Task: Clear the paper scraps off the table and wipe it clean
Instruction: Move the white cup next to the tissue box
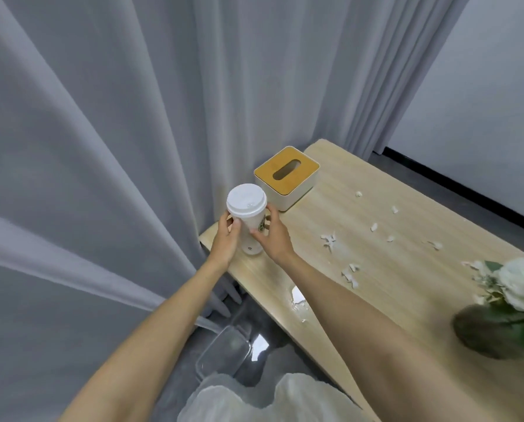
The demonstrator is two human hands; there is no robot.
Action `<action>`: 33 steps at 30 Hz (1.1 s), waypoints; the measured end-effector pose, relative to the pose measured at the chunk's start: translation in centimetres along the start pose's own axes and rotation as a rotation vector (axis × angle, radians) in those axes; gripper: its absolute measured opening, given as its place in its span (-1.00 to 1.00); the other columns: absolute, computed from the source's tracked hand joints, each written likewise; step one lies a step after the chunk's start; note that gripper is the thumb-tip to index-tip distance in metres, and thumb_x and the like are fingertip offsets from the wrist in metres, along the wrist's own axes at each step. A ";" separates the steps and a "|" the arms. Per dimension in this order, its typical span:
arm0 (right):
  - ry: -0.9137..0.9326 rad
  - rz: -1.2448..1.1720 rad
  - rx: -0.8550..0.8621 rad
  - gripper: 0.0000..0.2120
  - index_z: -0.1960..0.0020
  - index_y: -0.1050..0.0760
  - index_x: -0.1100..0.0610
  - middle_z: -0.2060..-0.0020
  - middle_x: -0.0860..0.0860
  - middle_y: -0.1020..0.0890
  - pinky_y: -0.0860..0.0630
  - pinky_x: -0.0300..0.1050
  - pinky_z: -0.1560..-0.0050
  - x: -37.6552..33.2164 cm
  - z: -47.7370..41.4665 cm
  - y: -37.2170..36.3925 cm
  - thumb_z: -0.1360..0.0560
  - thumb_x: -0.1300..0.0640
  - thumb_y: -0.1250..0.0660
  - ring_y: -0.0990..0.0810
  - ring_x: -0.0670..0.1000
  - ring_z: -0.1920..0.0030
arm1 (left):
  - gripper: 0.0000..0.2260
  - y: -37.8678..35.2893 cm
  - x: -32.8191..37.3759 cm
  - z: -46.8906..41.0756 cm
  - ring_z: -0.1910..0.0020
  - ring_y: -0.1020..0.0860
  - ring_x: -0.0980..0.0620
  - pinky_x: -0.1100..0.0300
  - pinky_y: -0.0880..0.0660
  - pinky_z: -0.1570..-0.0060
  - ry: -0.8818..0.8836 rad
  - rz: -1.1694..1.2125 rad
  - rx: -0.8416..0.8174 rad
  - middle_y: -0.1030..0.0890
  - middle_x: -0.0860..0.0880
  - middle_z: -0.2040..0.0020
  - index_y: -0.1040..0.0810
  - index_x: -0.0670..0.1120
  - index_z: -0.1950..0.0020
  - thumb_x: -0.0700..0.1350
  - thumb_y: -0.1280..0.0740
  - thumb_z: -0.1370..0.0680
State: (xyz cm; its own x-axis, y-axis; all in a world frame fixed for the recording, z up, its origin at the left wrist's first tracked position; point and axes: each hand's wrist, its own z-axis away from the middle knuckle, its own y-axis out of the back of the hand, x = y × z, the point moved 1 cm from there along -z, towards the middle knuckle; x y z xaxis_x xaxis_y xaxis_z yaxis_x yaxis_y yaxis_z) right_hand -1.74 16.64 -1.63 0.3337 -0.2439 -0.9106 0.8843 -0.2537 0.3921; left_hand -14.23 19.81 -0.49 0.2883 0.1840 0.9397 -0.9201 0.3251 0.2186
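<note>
Your left hand [227, 239], right hand [274, 236] both curl round white lidded paper cup [248, 214], upright at light wooden table [407, 275] corner, maybe resting. White torn paper scraps [329, 240] scatter rightward; right hand nearer.

Matt pale wood-grain table [391, 190]; tissue box [286, 178] with smooth wooden lid.

Cup [248, 220] is gripped at table [391, 287] corner: left hand [227, 237] at its 9 o'clock, right hand [275, 236] at 3. Tissue box [286, 175] is set just beside at 1 o'clock. Paper scraps [329, 240] are strewn at 3-4 o'clock, vase [495, 330] well apart at 4. Container [224, 351] is placed on floor at 6.
</note>
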 end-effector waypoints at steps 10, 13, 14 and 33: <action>-0.008 0.112 -0.165 -0.18 -0.51 -0.01 0.02 -0.39 0.05 -0.41 -0.44 0.04 -0.29 0.9 -3.3 -1.3 -0.44 0.08 -0.45 -0.43 0.11 -0.35 | -0.47 0.8 -0.7 -1.8 -0.43 -0.27 0.05 0.11 -0.27 -0.36 -0.035 -0.089 -0.002 -0.28 0.01 -0.47 -0.06 -0.02 -0.52 0.01 -0.21 -0.62; -0.018 0.136 -0.185 -0.15 -0.53 0.03 0.00 -0.41 0.06 -0.39 -0.42 0.03 -0.29 1.1 -3.4 -1.2 -0.44 0.13 -0.44 -0.43 0.12 -0.35 | -0.40 0.8 -0.8 -2.1 -0.47 -0.23 -0.02 -0.03 -0.24 -0.43 -0.025 -0.103 -0.031 -0.22 -0.01 -0.50 -0.02 0.00 -0.52 -0.03 -0.28 -0.58; -0.019 0.143 -0.191 -0.15 -0.53 0.04 -0.01 -0.41 0.06 -0.37 -0.42 0.03 -0.29 1.2 -3.4 -1.3 -0.45 0.14 -0.44 -0.42 0.12 -0.36 | -0.39 0.8 -0.8 -2.1 -0.47 -0.23 -0.03 -0.04 -0.24 -0.43 -0.012 -0.092 -0.027 -0.21 -0.01 -0.51 -0.02 0.00 -0.52 -0.06 -0.29 -0.58; -0.105 0.149 -0.229 -0.08 -0.54 0.13 0.10 -0.44 0.12 -0.30 -0.32 -0.03 -0.32 -0.3 -0.8 -2.3 -0.44 0.18 -0.45 -0.30 0.15 -0.42 | -0.23 2.0 -1.1 -1.4 -0.47 -0.23 -0.13 -0.07 -0.25 -0.41 0.174 -0.136 0.018 -0.22 -0.07 -0.50 0.10 -0.05 -0.56 -0.16 -0.32 -0.50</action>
State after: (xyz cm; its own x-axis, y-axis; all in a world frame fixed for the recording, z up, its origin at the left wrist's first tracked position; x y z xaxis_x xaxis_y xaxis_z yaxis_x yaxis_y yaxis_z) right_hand -3.61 18.00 -2.40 0.4402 -0.3616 -0.8219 0.8828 0.0069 0.4698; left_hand -16.01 21.54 -1.49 0.4497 0.2974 0.8422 -0.8739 0.3412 0.3461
